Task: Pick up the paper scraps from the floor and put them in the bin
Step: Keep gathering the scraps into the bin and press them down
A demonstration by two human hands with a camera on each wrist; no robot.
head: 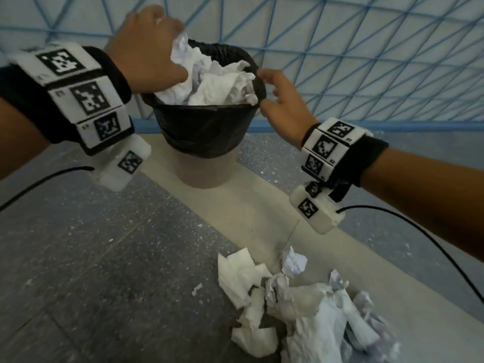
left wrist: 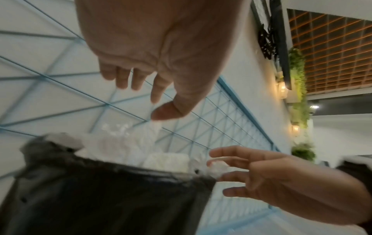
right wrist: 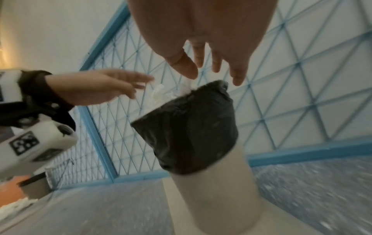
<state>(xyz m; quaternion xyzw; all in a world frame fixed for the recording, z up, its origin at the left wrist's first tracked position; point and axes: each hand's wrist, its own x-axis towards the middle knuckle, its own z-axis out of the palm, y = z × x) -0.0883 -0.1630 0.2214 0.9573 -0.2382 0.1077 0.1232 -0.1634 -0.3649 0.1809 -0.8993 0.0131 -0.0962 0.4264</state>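
A beige bin [head: 207,169] with a black liner [head: 204,132] stands on the floor, heaped with crumpled white paper [head: 214,82]. My left hand [head: 157,53] hovers over the bin's left side with its fingers loosely straight, touching the top of the heap. In the left wrist view that left hand [left wrist: 145,89] holds nothing above the paper [left wrist: 130,147]. At the bin's right rim, my right hand [head: 275,98] has spread fingers and is empty; the right wrist view shows this right hand [right wrist: 209,66] just above the liner [right wrist: 191,127]. Several paper scraps [head: 301,305] lie on the floor nearer to me.
A white wall with a blue lattice [head: 366,61] rises right behind the bin. The floor is dark speckled stone [head: 91,258] with a pale strip [head: 262,205] running under the bin. Black cables [head: 424,239] trail from both wrist units.
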